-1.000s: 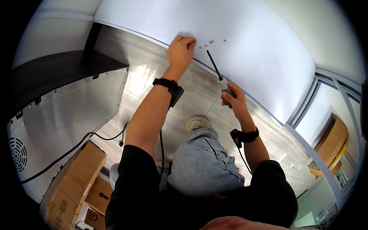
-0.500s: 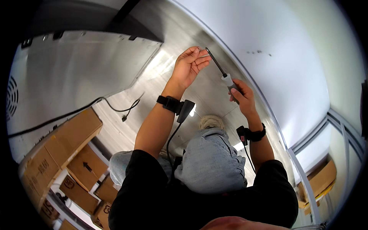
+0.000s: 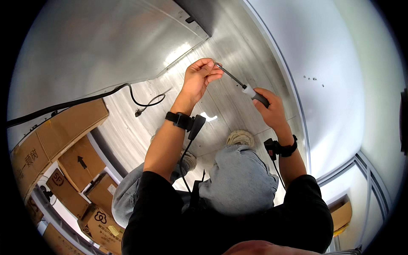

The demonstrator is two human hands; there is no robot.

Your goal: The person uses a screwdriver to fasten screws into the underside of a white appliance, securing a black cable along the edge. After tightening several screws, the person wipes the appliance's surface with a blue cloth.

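Note:
My right hand (image 3: 270, 108) is closed round the grey and white handle of a screwdriver (image 3: 231, 76). The dark shaft slants up and left to my left hand (image 3: 201, 76). There the thumb and index finger pinch together right at the tip, the other fingers loosely curled. Something tiny, perhaps a screw, is between them at the tip, but it is too small to make out. Both hands are held up over the pale wood-look floor (image 3: 212, 104).
A large metal cabinet (image 3: 110, 46) stands at the left, with a black cable and plug (image 3: 142, 108) on the floor beside it. Cardboard boxes (image 3: 80, 163) fill the lower left. A white panel (image 3: 323, 55) with a metal edge rises at the right. Another box (image 3: 341, 216) sits lower right.
The screwdriver's tip has come onto the fingertips of my left hand; before, a small gap lay between them. The shaft is tilted flatter. My view has shifted, so the cabinet sits higher.

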